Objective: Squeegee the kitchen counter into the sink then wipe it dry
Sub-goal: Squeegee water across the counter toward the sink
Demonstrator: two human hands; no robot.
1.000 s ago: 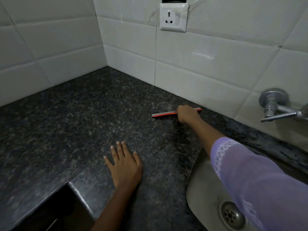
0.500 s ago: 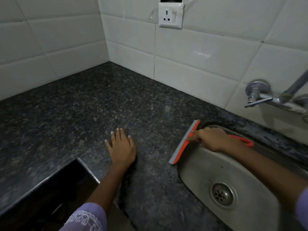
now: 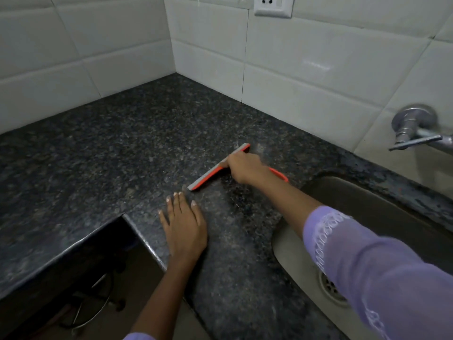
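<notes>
Speckled polished stone counter (image 3: pixel 122 148), steel sink (image 3: pixel 291 251)

The person wears lilac sleeves (image 3: pixel 372 273) edged with white lace embroidery.

Left hand (image 3: pixel 184 227) lies palm-down on the counter (image 3: pixel 103 148), flat, fingers (image 3: pixel 177 204) straight and slightly spread, pointing away from the body twd the back wall. Forearm bare, runs up from the bottom edge of view; bit of lilac sleeve at the elbow. Right arm reaches fwd & left from the lower-right corner, lilac sleeve w/ white trim covering it to mid-forearm, rest bare. Right hand (image 3: pixel 246 168) sits farther out than the left, back of hand up, fingers curled round the squeegee (image 3: pixel 208 177), gripping it where handle meets blade. Wrist roughly in line w/ forearm. The two hands are near each other but apart, not touching.
</notes>
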